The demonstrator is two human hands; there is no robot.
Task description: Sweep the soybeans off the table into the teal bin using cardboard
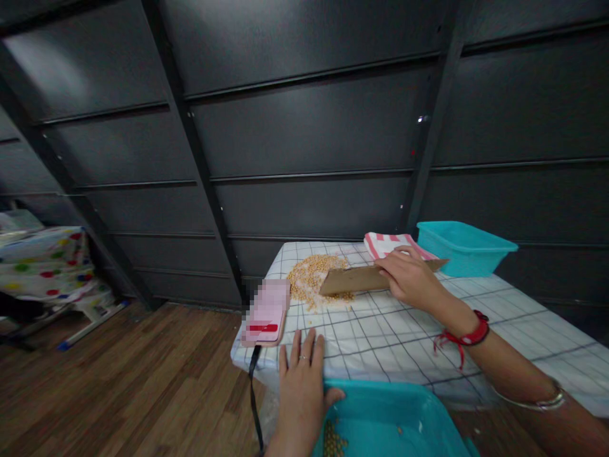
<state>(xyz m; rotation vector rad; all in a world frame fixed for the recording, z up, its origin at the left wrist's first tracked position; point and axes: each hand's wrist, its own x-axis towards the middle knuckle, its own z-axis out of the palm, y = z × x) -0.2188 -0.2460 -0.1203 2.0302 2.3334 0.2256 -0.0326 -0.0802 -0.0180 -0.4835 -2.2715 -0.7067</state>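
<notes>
My right hand [410, 277] is closed around the upper edge of a folded strip of brown cardboard [354, 280]. The strip's left end rests among pale yellow beans [314, 274], spread in a patch on the checked tablecloth. My left hand [303, 387], a ring on one finger, has its fingers stretched out toward the table's front edge. Its thumb lies over the left rim of a teal plastic basin [371, 384], whose lower part is cut off by the frame. Inside that basin, greenish-brown beans [334, 438] gather at the left.
A pink phone [267, 312] lies at the table's left edge, with a black cable or strap [254, 387] hanging down. Behind my right hand are a red-and-white striped cloth [387, 244] and a second teal basin [469, 254]. A dark panelled wall [309, 139] stands behind the table.
</notes>
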